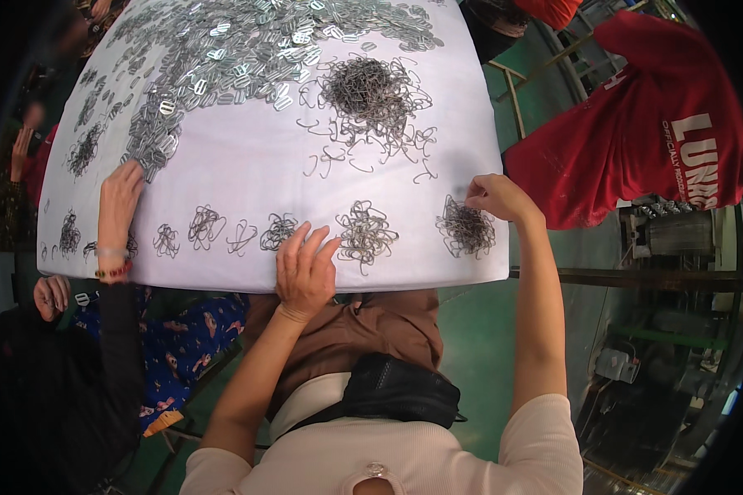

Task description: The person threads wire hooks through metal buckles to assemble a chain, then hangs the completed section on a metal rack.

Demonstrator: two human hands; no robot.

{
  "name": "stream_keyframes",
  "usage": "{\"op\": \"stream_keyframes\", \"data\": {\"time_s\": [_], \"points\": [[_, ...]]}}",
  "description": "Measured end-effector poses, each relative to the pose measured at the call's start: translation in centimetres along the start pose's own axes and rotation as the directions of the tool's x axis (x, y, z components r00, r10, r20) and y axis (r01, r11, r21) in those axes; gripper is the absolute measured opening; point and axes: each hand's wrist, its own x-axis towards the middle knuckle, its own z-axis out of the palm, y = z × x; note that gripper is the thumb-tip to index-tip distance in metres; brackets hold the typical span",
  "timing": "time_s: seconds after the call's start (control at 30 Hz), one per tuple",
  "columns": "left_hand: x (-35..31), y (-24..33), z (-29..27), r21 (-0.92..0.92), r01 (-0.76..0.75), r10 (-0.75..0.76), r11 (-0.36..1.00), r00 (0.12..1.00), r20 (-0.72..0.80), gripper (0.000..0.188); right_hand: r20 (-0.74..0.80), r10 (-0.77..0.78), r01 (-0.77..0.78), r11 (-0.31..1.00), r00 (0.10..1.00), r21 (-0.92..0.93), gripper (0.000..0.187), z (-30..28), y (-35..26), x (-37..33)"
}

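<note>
Over a dark heap of bent wire hooks (pixel 468 231) near the table's right corner, my right hand (pixel 500 198) has its fingertips pinched together at the heap's upper edge. What lies between those fingertips is too small to make out. My left hand (pixel 307 268) rests at the front edge of the white-covered table (pixel 231 157), fingers apart. It lies between a small hook pile (pixel 279 231) and a looser, larger hook pile (pixel 366 236), holding nothing visible. More small hook piles (pixel 205 227) continue leftward in a row. Farther back sits a big tangled mound of hooks (pixel 367 92).
Flat metal slotted buckles (pixel 239 62) spread across the far side of the table. At left, a co-worker's hand (pixel 121 198) reaches to their near end. A red garment (pixel 636 132) hangs beyond the right edge, with metal racks (pixel 677 239) below it.
</note>
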Motion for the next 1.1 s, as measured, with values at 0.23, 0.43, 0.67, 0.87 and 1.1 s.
{"op": "stream_keyframes", "data": {"time_s": [0.23,0.43,0.67,0.87,1.1], "points": [[0.2,0.0,0.1,-0.004,0.002,-0.002,1.000,1.000,0.028,0.031,-0.411,-0.256,0.290,0.957,0.875,0.023,0.023,3.1,-6.4,6.2],[0.2,0.1,0.2,-0.015,0.024,-0.023,1.000,1.000,0.020,0.031,-0.409,-0.420,0.333,0.904,0.810,-0.269,0.038,4.4,-7.3,8.9],[0.1,0.1,0.1,-0.029,0.021,-0.021,0.999,1.000,0.021,0.031,-0.574,-0.452,0.418,0.886,0.683,-0.200,0.030,5.8,-11.7,9.9],[0.0,-0.2,0.0,-0.048,0.047,-0.046,0.998,0.999,0.024,0.032,-0.490,-0.609,0.550,0.787,0.624,-0.280,0.055,9.0,-17.1,11.5],[0.3,0.0,0.1,-0.059,0.053,-0.051,0.997,0.998,0.044,0.034,-0.447,-0.524,0.393,0.848,0.725,-0.356,0.077,8.4,-18.0,17.0]]}}
